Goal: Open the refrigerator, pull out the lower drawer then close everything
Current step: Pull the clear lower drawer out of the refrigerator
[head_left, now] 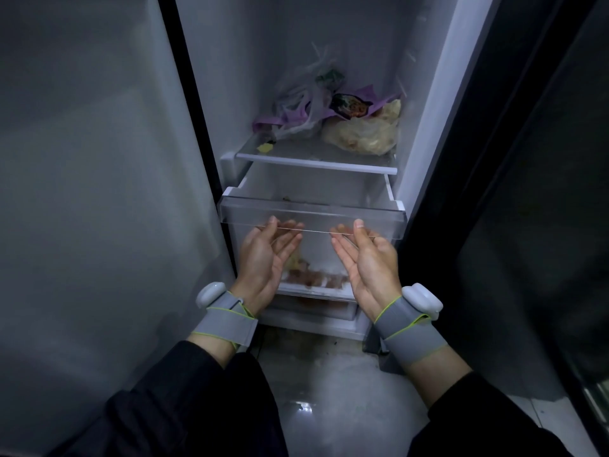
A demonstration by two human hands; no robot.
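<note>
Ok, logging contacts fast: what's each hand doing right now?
Left hand: open, fingertips under the clear drawer front lip.
Right hand: open, same lip.

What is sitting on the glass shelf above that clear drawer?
On the glass shelf lie crumpled plastic bags, a purple packet and a bag of pale food. What lies behind and under the bags is covered.

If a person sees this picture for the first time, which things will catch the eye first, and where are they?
Two hands meet the eye first: the left hand and the right hand, palms up, fingertips under the front lip of a clear drawer pulled out from the open refrigerator, mid-frame. Above it, a glass shelf carries crumpled plastic bags and a purple packet. Both wrists wear grey bands with white devices.
</note>
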